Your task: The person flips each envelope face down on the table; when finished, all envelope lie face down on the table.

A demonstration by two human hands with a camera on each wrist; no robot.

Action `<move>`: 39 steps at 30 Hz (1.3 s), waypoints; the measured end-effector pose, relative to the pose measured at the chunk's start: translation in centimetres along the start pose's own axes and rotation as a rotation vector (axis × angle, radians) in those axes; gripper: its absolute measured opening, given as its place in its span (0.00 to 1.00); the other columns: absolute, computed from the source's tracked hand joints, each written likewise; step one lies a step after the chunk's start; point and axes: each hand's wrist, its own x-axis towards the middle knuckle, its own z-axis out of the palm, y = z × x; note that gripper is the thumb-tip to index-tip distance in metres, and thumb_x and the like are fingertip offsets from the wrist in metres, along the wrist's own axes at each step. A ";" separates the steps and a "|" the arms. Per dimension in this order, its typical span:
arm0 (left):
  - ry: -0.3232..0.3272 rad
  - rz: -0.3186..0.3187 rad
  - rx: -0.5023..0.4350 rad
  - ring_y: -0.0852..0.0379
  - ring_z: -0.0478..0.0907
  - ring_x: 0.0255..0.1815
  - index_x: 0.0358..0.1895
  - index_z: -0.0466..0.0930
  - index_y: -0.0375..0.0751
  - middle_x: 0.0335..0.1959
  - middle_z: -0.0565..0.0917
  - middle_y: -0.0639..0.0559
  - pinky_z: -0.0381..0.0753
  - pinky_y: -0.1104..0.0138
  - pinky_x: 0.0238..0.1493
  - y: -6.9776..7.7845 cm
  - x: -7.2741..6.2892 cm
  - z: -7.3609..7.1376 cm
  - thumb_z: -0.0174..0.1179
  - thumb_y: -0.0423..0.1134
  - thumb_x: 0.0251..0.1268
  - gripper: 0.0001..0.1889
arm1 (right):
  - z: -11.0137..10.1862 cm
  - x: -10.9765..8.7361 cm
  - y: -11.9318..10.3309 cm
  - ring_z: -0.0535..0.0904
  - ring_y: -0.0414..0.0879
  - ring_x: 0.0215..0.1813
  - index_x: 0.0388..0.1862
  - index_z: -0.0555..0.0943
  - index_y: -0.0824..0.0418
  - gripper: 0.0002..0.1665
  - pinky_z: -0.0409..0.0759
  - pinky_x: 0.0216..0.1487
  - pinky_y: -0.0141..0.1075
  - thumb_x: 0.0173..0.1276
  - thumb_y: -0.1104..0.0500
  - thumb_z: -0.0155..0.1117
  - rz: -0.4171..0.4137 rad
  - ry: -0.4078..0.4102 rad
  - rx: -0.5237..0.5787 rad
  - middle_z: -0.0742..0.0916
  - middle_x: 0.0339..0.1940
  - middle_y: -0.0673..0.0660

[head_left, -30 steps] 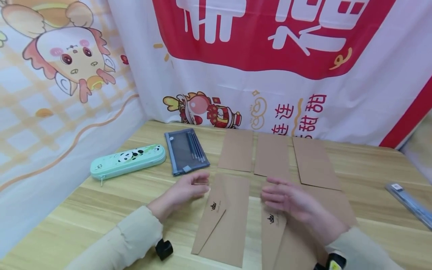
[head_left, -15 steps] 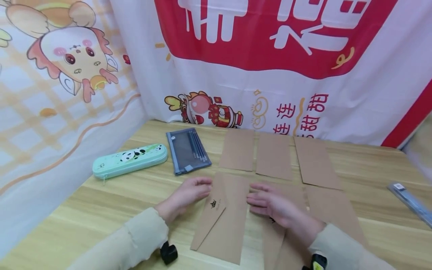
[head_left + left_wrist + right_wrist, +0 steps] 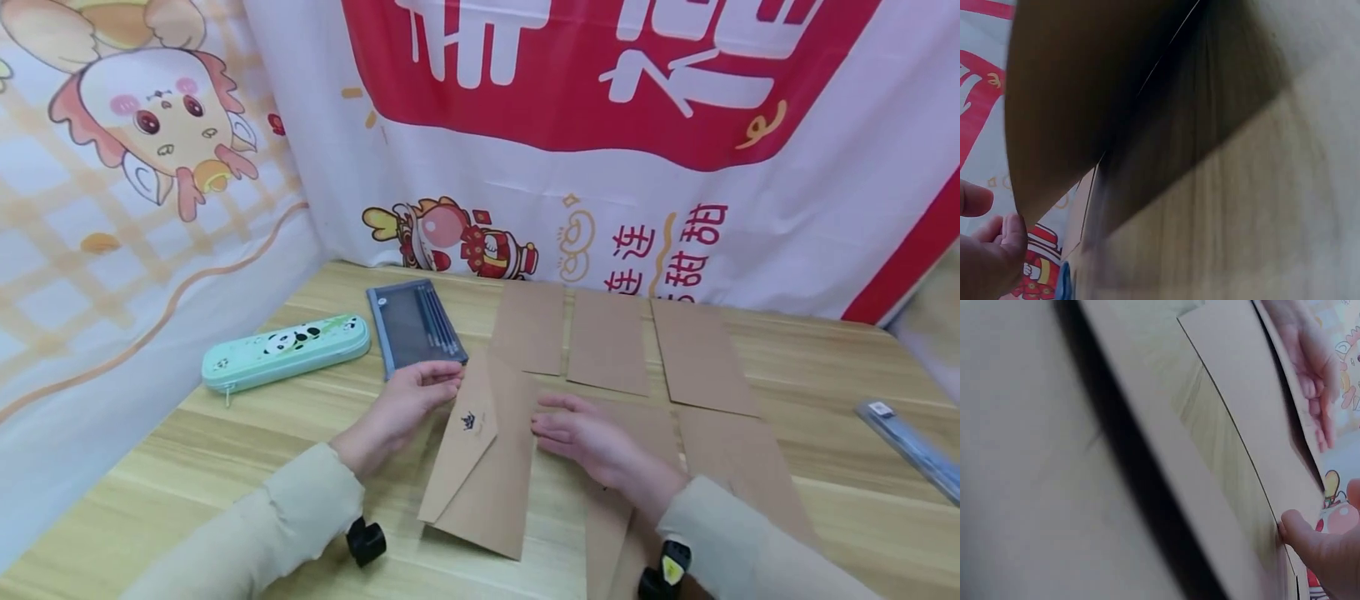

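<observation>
A brown envelope [image 3: 487,492] with a printed crown on its flap tilts up between my two hands. My left hand [image 3: 411,407] pinches its left edge near the top; in the left wrist view the envelope [image 3: 1063,94] stands raised over the wood, fingertips at its corner. My right hand [image 3: 596,442] holds the opposite edge, and the right wrist view shows the right thumb [image 3: 1300,531] against that edge. Under the right forearm lies a second envelope with a flap [image 3: 606,542], partly covered.
Several more brown envelopes lie flat, including a back row from the left one [image 3: 528,321] to the right one [image 3: 705,358]. A panda pencil case [image 3: 288,352] and a mesh pouch [image 3: 401,321] holding pencils sit left. A slim clear packet [image 3: 911,450] lies far right.
My right hand has come left from the second envelope to the crown envelope's right edge. Both hands now grip that envelope, which has risen off the table and shifted away from me.
</observation>
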 end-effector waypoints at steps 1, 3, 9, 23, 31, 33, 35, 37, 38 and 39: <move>0.000 0.010 0.001 0.54 0.76 0.51 0.58 0.67 0.24 0.55 0.74 0.32 0.77 0.69 0.53 0.3 0.0 -0.1 0.51 0.21 0.59 0.22 | 0.3 0.2 0.1 0.78 0.51 0.53 0.66 0.58 0.73 0.30 0.71 0.62 0.47 0.67 0.68 0.51 -0.006 0.005 0.006 0.74 0.58 0.72; 0.004 0.023 0.001 0.55 0.76 0.50 0.58 0.67 0.24 0.54 0.74 0.32 0.77 0.71 0.51 0.6 0.0 -0.2 0.52 0.20 0.57 0.22 | 0.8 0.6 0.4 0.78 0.50 0.51 0.65 0.59 0.74 0.30 0.71 0.62 0.47 0.66 0.69 0.52 -0.015 0.015 0.024 0.74 0.56 0.72; 0.037 0.040 0.017 0.53 0.75 0.51 0.58 0.69 0.27 0.53 0.75 0.35 0.78 0.73 0.49 1.3 0.1 0.3 0.55 0.20 0.55 0.23 | 2.0 1.3 1.4 0.76 0.47 0.50 0.62 0.60 0.77 0.28 0.69 0.63 0.49 0.65 0.69 0.52 -0.046 0.032 0.089 0.71 0.57 0.71; -0.038 0.157 0.171 0.51 0.74 0.54 0.58 0.73 0.37 0.54 0.78 0.44 0.77 0.64 0.53 3.6 0.4 4.1 0.58 0.26 0.57 0.22 | 2.1 1.5 1.5 0.76 0.40 0.46 0.64 0.57 0.76 0.30 0.72 0.60 0.41 0.65 0.67 0.50 -0.065 -0.008 0.126 0.74 0.56 0.66; -0.055 0.183 0.228 0.50 0.73 0.55 0.57 0.73 0.37 0.55 0.76 0.41 0.77 0.65 0.54 4.1 0.5 5.1 0.58 0.26 0.56 0.23 | 1.4 0.4 0.5 0.77 0.46 0.47 0.63 0.60 0.75 0.30 0.75 0.57 0.41 0.62 0.69 0.53 -0.091 0.081 0.071 0.74 0.55 0.69; -0.063 0.181 0.233 0.51 0.73 0.55 0.57 0.73 0.37 0.55 0.76 0.42 0.77 0.65 0.53 4.2 0.5 5.3 0.59 0.26 0.56 0.23 | 1.4 -0.3 -0.3 0.76 0.49 0.49 0.62 0.61 0.75 0.30 0.76 0.57 0.40 0.61 0.70 0.52 -0.129 0.137 0.040 0.73 0.55 0.70; -0.065 0.182 0.238 0.51 0.73 0.54 0.57 0.73 0.37 0.54 0.77 0.43 0.78 0.65 0.52 4.3 0.4 5.4 0.59 0.27 0.56 0.22 | 1.7 -1.2 -1.2 0.75 0.50 0.49 0.62 0.63 0.74 0.29 0.76 0.56 0.40 0.60 0.71 0.52 -0.185 0.184 0.016 0.74 0.52 0.68; -0.065 0.184 0.242 0.52 0.74 0.53 0.57 0.74 0.37 0.54 0.77 0.44 0.79 0.65 0.51 4.3 0.4 5.5 0.59 0.27 0.57 0.22 | 2.3 -2.0 -2.0 0.75 0.48 0.47 0.62 0.64 0.72 0.29 0.78 0.54 0.40 0.60 0.70 0.53 -0.245 0.206 -0.005 0.74 0.47 0.65; -0.065 0.180 0.242 0.52 0.75 0.52 0.57 0.74 0.38 0.54 0.77 0.46 0.79 0.65 0.50 4.2 0.5 5.6 0.59 0.28 0.57 0.21 | 2.7 -2.4 -2.3 0.75 0.47 0.45 0.63 0.64 0.71 0.29 0.79 0.52 0.40 0.60 0.69 0.54 -0.268 0.207 -0.013 0.74 0.45 0.63; -0.066 0.178 0.240 0.52 0.75 0.51 0.56 0.75 0.39 0.53 0.77 0.47 0.80 0.65 0.49 4.1 0.5 5.7 0.59 0.28 0.58 0.21 | 3.1 -2.7 -2.5 0.75 0.45 0.42 0.63 0.64 0.71 0.30 0.80 0.49 0.39 0.61 0.68 0.55 -0.287 0.209 -0.026 0.74 0.43 0.61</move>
